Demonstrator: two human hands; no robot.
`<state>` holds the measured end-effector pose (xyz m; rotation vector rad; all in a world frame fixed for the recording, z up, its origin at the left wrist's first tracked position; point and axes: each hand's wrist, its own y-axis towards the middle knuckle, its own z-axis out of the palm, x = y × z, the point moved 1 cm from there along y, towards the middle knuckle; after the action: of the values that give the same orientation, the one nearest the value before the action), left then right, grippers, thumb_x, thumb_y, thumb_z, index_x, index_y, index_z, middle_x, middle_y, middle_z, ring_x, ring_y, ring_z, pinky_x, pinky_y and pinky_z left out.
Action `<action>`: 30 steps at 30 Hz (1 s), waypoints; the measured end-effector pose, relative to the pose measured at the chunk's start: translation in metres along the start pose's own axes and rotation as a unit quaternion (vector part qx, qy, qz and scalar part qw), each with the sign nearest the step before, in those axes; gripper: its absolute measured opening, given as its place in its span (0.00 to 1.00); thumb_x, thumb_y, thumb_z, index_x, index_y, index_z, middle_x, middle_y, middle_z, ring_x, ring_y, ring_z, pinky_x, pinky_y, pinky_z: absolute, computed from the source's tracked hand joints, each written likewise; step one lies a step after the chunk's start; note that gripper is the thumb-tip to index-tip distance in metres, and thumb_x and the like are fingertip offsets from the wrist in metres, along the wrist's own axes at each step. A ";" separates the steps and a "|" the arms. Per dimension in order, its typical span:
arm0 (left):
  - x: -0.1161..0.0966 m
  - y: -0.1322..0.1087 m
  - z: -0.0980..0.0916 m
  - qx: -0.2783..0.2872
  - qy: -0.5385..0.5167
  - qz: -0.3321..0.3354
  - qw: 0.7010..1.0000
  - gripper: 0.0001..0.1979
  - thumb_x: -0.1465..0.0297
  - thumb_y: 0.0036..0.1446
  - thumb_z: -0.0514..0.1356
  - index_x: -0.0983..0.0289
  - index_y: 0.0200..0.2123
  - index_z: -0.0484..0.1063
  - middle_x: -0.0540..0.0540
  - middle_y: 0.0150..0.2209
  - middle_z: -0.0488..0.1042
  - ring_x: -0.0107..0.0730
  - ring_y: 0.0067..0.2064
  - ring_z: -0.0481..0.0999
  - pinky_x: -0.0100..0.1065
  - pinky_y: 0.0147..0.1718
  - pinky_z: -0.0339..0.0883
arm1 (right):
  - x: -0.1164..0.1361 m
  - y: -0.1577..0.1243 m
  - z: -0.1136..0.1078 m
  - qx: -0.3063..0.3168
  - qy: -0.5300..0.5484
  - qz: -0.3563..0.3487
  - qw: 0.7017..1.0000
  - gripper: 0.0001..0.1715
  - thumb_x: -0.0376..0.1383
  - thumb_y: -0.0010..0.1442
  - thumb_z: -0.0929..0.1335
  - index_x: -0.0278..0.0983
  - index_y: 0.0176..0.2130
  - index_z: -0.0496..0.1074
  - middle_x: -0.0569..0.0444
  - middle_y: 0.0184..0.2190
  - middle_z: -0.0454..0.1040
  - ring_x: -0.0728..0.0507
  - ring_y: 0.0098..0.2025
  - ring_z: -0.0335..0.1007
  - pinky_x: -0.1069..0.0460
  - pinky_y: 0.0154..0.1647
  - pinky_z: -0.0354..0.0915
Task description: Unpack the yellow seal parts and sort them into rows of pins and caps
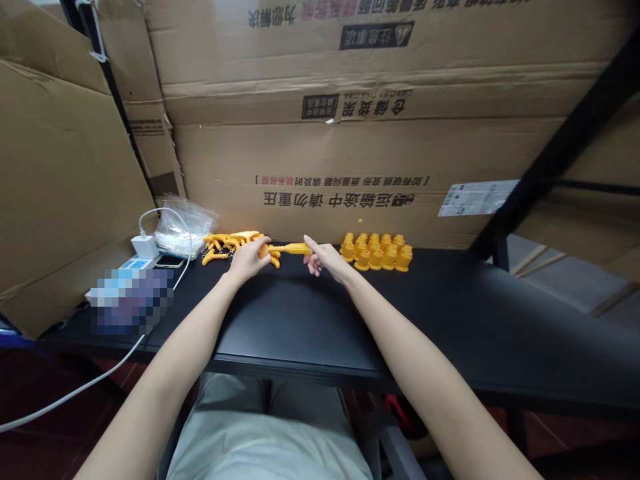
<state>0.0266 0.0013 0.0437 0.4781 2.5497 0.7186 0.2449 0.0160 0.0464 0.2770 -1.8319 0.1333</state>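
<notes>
An orange-yellow plastic piece (297, 249) stretches between my hands, just above the black table (295, 313). Its right part is a thicker tube and its left part is thin and knobbly. My left hand (247, 260) pinches the left end, and the fingers hide part of it. The thumb and index finger of my right hand (323, 259) close on the tube's right end, while the other fingers curl loosely. Behind and beside my left hand lies a heap of curved orange parts (216, 255), some with small dark chains. What the held piece is, I cannot tell.
Several yellow stepped caps (376, 257) stand in rows at right. At left are a clear plastic bag (183, 227), a phone (170, 261), a power strip (137, 263) with a white charger (145, 247), and a cable (125, 358). Cardboard (310, 147) walls the back.
</notes>
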 end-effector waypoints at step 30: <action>0.002 0.000 -0.001 0.007 0.021 -0.042 0.999 0.20 0.67 0.53 0.60 0.57 0.51 0.69 0.53 0.40 0.78 0.38 0.40 0.77 0.34 0.39 0.66 | 0.000 0.002 -0.003 -0.004 -0.019 -0.036 0.999 0.28 0.55 0.58 0.66 0.33 0.42 0.72 0.47 0.30 0.78 0.51 0.18 0.70 0.57 0.15 0.57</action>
<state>0.0242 0.0015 0.0438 0.3611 2.5978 0.6869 0.2474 0.0192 0.0480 0.3421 -1.8569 0.0702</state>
